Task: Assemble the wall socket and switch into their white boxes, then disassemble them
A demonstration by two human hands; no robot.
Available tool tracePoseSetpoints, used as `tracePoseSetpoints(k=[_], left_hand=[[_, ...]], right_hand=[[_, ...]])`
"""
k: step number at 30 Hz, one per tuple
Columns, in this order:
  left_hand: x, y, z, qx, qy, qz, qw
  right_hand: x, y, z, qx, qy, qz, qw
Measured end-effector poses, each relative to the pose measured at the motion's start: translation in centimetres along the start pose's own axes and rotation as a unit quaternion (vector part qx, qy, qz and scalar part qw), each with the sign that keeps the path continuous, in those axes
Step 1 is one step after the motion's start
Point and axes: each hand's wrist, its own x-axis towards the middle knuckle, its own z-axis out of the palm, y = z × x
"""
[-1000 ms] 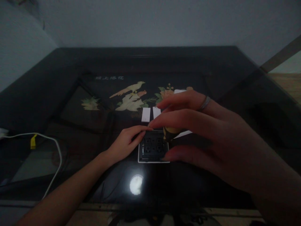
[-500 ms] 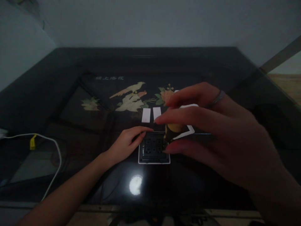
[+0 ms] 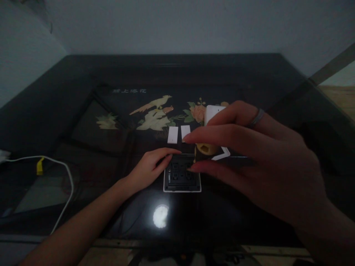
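A dark switch module with a white rim (image 3: pixel 181 178) lies on the black glossy table (image 3: pixel 83 92). My left hand (image 3: pixel 149 168) rests flat against its left edge, fingers stretched out and touching it. My right hand (image 3: pixel 249 162), a ring on one finger, hovers close to the camera above the module's right side. Its fingers are closed round the yellow handle of a tool (image 3: pixel 205 150), probably a screwdriver, held upright over the module. Most of the tool is hidden by the fingers.
Two small white rocker covers (image 3: pixel 177 133) lie just behind the module. A white frame plate (image 3: pixel 215 111) lies behind my right hand, partly hidden. A white cable with a yellow tag (image 3: pixel 40 165) curves at the left. The tabletop bears a bird-and-flower inlay (image 3: pixel 155 111).
My right hand has twisted round the tool, its fingers shifting slightly right and up, so more of the white frame plate shows. My left hand and the module stay put.
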Motion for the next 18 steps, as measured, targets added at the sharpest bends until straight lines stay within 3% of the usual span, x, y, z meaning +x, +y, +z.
tracePoseSetpoints(k=[3,9,12,15,18], left_hand=[[0.0,-0.1,0.0,0.005,0.001,0.007,1.000],[-0.1,-0.3,0.2,0.012,0.005,0.000,1.000],[-0.1,-0.2,0.2,0.006,0.006,0.003,1.000],[-0.1,-0.1,0.1,0.005,0.007,0.006,1.000],[-0.1,-0.1,0.1,0.013,0.004,0.005,1.000]], right_hand=[[-0.1,-0.1,0.1,-0.021,-0.001,0.022,1.000],[-0.1,0.5,-1.0,0.058,-0.079,0.010,0.995],[0.0,0.3,-0.3,0.053,-0.036,-0.003,0.998],[0.1,-0.1,0.2,0.015,0.005,0.031,0.999],[0.0,0.0,-0.4,0.021,-0.025,0.035,0.999]])
